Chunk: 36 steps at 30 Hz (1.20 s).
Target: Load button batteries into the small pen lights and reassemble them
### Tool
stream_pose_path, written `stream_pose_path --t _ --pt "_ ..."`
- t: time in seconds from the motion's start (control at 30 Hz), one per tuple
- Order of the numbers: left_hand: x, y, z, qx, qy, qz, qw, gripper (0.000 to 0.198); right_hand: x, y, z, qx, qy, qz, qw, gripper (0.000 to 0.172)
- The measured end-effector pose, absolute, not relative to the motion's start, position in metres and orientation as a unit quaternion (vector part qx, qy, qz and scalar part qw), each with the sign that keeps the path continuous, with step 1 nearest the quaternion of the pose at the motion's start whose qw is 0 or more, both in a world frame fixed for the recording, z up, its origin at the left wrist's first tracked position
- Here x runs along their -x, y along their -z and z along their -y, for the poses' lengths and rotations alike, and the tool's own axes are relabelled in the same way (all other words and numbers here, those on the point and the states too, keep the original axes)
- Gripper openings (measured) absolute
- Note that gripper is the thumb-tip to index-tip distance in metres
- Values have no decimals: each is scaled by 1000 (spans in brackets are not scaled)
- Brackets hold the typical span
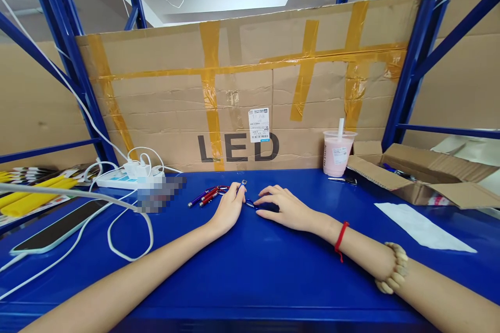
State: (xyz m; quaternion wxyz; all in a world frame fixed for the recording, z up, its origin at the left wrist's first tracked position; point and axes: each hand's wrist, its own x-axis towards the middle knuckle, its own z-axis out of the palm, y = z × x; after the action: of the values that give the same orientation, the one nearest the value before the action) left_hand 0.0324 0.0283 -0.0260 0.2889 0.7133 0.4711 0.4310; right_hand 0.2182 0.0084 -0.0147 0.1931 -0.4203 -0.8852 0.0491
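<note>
My left hand (229, 207) is closed around a slim blue tube (244, 183) whose silver tip sticks up past the fingers; the rest of it is hidden. A small dark-blue clip or ring (250, 204) is between my two hands, close to the fingertips of my right hand (287, 209). The right hand is palm down with its fingers apart, and I cannot tell if it touches the clip. Left of my left hand lie several small metallic tubes, red ones (210, 196) and a blue one (197, 199), with silver ends and clips.
A white power strip (128, 179) with plugs and cables and a phone (58, 226) lie at left, near yellow packets (39, 195). To the right are a pink drink cup (337, 153), a small dark item (342, 180), an open cardboard box (420, 182) and white paper (424, 226). Cardboard (172, 114) stands behind.
</note>
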Motion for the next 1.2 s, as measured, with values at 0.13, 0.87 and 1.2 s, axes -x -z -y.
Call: stream_pose_path --t 0.13,0.87,1.2 --pt "-32 27 -29 -722 -421 -470 283 29 -217 15 -9 413 -31 887 204 33" --pt "-36 21 -23 -765 -393 -451 240 19 -218 9 -10 398 -9 886 236 19" --pt "-37 18 -18 -774 -386 -433 252 22 -224 9 -13 366 -57 890 265 18"
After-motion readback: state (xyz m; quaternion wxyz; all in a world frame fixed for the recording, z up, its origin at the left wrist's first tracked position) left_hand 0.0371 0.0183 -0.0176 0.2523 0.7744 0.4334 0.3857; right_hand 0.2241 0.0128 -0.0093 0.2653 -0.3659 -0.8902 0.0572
